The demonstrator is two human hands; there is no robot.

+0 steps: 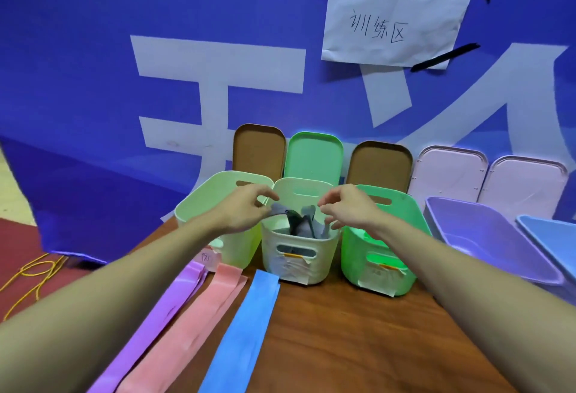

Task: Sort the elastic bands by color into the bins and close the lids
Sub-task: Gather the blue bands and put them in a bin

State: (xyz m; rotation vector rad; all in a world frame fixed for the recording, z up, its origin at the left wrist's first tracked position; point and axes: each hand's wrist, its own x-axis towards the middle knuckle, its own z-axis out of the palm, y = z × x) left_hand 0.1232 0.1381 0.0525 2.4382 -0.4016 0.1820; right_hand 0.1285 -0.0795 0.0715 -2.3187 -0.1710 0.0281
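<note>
Backdrop: large blue fabric banner with white characters (93, 65), hanging behind everything and draped down past the table's left edge.
Surface: brown wooden table (343, 336). Landmark for positions: the cream plastic bin with slot handles (328, 249), centre of the row.

Bins, all uncovered:
- pale green plastic bin (199, 202), touching the cream bin's left side.
- bright green plastic bin (405, 221), just right of the cream bin, narrow gap.
- lavender plastic bin (486, 237), further right, tilted.
- light blue plastic bin (551, 237), furthest right, cut off by the frame edge.

Lids stand upright against the banner behind the cream bin's row: brown lid (258, 149), green lid (314, 156), second brown lid (378, 165), two pale pink lids (445, 174) to the right.

Bands lie flat on the table in front and left of the cream bin, side by side: purple elastic band (152, 324), pink elastic band (190, 324), blue elastic band (243, 330). Their far ends stop at the bin fronts. Bare wood lies in front and right of the cream bin.

White handwritten paper sign (392, 12) is taped to the banner, high above.

Grey elastic band (302, 224): bunched inside the cream bin, folds rising above the rim.
Left hand (246, 209): over the cream bin's left rim, fingers curled, pinching one end of the grey band.
Right hand (346, 209): over the right rim, fingers curled, pinching the band's raised fold.

Paper labels (290, 268) are on the bin fronts. Yellow cord (34, 274) lies on the floor, far left.
</note>
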